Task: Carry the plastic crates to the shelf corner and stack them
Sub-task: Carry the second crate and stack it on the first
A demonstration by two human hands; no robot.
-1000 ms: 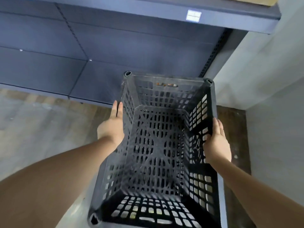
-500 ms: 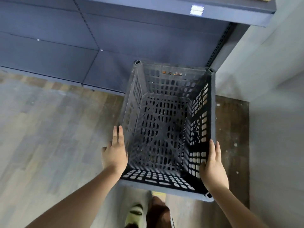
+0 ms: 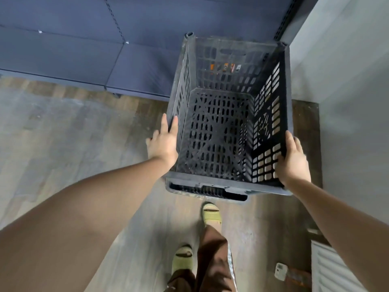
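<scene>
A black slotted plastic crate point(image 3: 227, 187), empty and open side up, is low in front of me in the corner where the dark blue shelf unit point(image 3: 88, 49) meets the grey wall point(image 3: 345, 85). Whether it rests on the floor I cannot tell. My left hand point(image 3: 164, 142) lies flat against its left wall, fingers forward. My right hand point(image 3: 292, 163) clasps the near right corner, thumb over the rim. Only this one crate is in view.
The shelf's low base shelf point(image 3: 136, 89) runs along the far side above the wood-pattern floor point(image 3: 63, 140). My feet in green slippers point(image 3: 210, 213) stand just behind the crate. A white ribbed panel point(image 3: 328, 268) and a small white object point(image 3: 281, 270) lie at the lower right.
The crate has come down and levelled out from a forward tilt, moving lower into the corner. Both hands slid back toward its near end. My view now tips further down, showing my feet.
</scene>
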